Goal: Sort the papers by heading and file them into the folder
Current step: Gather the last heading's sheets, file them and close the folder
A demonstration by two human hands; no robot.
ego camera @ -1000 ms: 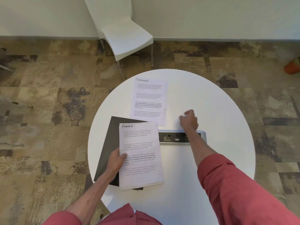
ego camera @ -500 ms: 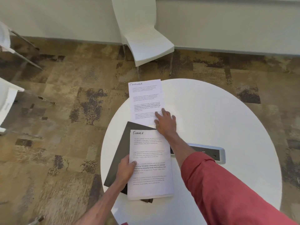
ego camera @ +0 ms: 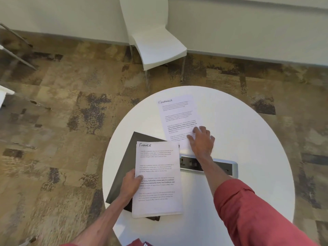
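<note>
Round white desk (ego camera: 248, 132) with inset metal socket box (ego camera: 221, 166). White chair (ego camera: 156, 41) beyond, against wall. Patterned brown carpet (ego camera: 71, 103) throughout.

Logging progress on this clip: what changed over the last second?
The right hand moved left from the bare table beside the socket panel onto the far sheet and now presses down its lower right corner; the sheet's top has tilted slightly left. Unchanged: the left hand holds the near stack on the folder.
</note>
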